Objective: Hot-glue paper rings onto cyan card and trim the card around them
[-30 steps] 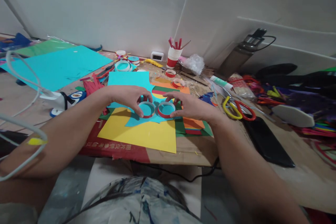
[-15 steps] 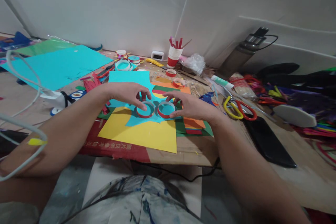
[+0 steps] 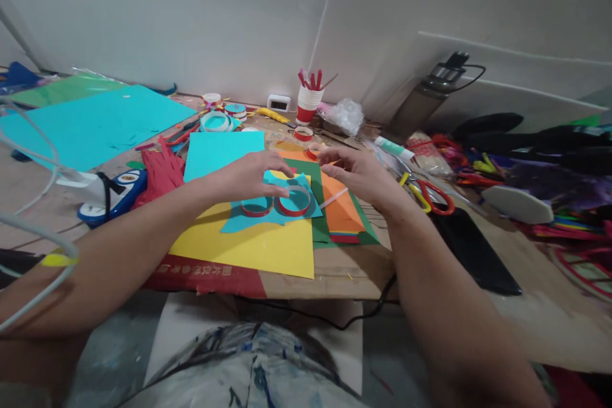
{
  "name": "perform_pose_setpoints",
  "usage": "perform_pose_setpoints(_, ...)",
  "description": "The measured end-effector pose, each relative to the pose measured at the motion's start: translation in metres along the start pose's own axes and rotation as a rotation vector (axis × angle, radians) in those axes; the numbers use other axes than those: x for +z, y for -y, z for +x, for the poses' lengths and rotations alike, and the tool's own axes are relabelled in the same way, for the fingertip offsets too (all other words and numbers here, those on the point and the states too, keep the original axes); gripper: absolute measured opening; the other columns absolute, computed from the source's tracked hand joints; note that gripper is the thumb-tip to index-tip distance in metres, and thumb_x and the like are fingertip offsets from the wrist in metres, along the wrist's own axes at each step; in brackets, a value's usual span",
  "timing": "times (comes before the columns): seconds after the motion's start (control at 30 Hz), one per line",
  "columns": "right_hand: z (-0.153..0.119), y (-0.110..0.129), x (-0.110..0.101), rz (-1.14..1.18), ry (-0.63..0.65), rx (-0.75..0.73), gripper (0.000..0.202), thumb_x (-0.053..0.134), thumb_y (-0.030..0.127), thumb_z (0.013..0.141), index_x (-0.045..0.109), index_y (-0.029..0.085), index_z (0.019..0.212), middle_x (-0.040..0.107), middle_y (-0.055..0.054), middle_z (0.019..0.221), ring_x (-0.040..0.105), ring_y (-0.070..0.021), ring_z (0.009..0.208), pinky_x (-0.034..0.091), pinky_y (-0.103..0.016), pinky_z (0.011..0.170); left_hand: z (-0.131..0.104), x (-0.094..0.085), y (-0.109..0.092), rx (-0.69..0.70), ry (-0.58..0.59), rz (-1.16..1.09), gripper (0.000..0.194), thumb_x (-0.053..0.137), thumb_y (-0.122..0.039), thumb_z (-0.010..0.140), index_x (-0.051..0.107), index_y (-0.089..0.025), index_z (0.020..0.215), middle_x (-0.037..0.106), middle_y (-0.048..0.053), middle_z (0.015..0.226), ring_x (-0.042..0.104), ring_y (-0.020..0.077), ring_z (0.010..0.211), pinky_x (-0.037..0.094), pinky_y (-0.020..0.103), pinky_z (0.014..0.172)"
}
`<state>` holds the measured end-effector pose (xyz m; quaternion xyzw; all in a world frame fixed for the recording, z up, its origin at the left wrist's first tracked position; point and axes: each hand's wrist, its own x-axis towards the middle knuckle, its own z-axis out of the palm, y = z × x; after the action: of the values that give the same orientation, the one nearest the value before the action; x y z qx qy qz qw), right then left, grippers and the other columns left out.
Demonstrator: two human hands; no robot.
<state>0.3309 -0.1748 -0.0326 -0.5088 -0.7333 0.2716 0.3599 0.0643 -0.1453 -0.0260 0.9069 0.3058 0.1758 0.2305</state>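
Observation:
Two red-and-white paper rings, the left ring (image 3: 257, 211) and the right ring (image 3: 294, 210), stand side by side on a cut blue paper piece (image 3: 268, 227). That piece lies over a yellow sheet (image 3: 239, 248). My left hand (image 3: 251, 176) hovers above the rings, thumb and fingers apart, the thumb close to the right ring's rim; whether it touches is unclear. Farther right, my right hand (image 3: 356, 173) reaches over orange paper strips (image 3: 340, 204), fingers parted. Its fingertips are beside a smaller red paper ring (image 3: 312, 153), partly hidden by them.
Scissors (image 3: 437, 197) and a black phone (image 3: 473, 252) lie at right, with a dark bottle (image 3: 425, 99) behind. A paper cup (image 3: 308, 105) of red strips stands at the back beside a yellow cutter (image 3: 273, 116). Red strips (image 3: 160, 172) and a white cable (image 3: 45, 223) are at left.
My right hand has left the right ring and moved back and right to the smaller ring. My left hand has shifted from the left ring toward the right one. The view has turned slightly.

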Motion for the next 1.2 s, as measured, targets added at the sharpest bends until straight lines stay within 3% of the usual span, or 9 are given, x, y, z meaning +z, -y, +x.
perform_pose_setpoints(0.13, -0.003, -0.004, -0.004, -0.133, 0.020, 0.014, 0.020, 0.064, 0.032, 0.087, 0.073, 0.022, 0.102, 0.076, -0.007, 0.101, 0.066, -0.0208, 0.084, 0.053, -0.037, 0.077, 0.001, 0.004, 0.006, -0.041, 0.059, 0.092, 0.045, 0.068, -0.049, 0.091, 0.071, -0.022, 0.127, 0.070, 0.008, 0.134, 0.063, 0.0261, 0.123, 0.048, 0.035, 0.103)
perform_pose_setpoints(0.37, -0.014, 0.003, -0.009, -0.521, 0.442, 0.007, 0.022, 0.066, 0.003, 0.073, 0.074, 0.021, 0.083, 0.073, -0.005, 0.095, 0.065, -0.0199, 0.086, 0.047, -0.029, 0.076, 0.004, 0.003, 0.012, -0.180, 0.126, 0.161, 0.045, 0.050, -0.049, 0.101, 0.070, -0.020, 0.128, 0.073, 0.009, 0.128, 0.066, 0.0240, 0.114, 0.049, 0.032, 0.094)
perform_pose_setpoints(0.63, -0.013, 0.002, 0.000, -0.622, 0.430, -0.048, 0.028, 0.058, -0.004, 0.071, 0.070, 0.021, 0.069, 0.071, -0.004, 0.081, 0.061, -0.0200, 0.082, 0.042, -0.030, 0.072, 0.003, 0.003, 0.015, -0.167, 0.183, 0.199, 0.046, 0.048, -0.054, 0.101, 0.071, -0.021, 0.125, 0.073, 0.008, 0.124, 0.067, 0.0238, 0.111, 0.047, 0.030, 0.089)
perform_pose_setpoints(0.97, -0.011, -0.006, -0.016, -0.572, 0.357, -0.218, 0.026, 0.054, -0.002, 0.073, 0.068, 0.020, 0.077, 0.071, -0.005, 0.089, 0.059, -0.0205, 0.088, 0.042, -0.031, 0.078, 0.001, 0.005, 0.017, -0.155, 0.176, 0.213, 0.049, 0.048, -0.058, 0.100, 0.071, -0.023, 0.124, 0.073, 0.007, 0.125, 0.066, 0.0235, 0.111, 0.046, 0.029, 0.087)
perform_pose_setpoints(1.2, -0.013, -0.004, -0.003, -0.624, 0.500, -0.045, 0.028, 0.052, -0.005, 0.066, 0.066, 0.019, 0.071, 0.069, -0.003, 0.083, 0.060, -0.0164, 0.079, 0.040, -0.026, 0.068, 0.001, 0.005, 0.015, -0.138, 0.186, 0.219, 0.047, 0.048, -0.055, 0.100, 0.070, -0.021, 0.123, 0.072, 0.007, 0.124, 0.065, 0.0234, 0.111, 0.045, 0.029, 0.089)
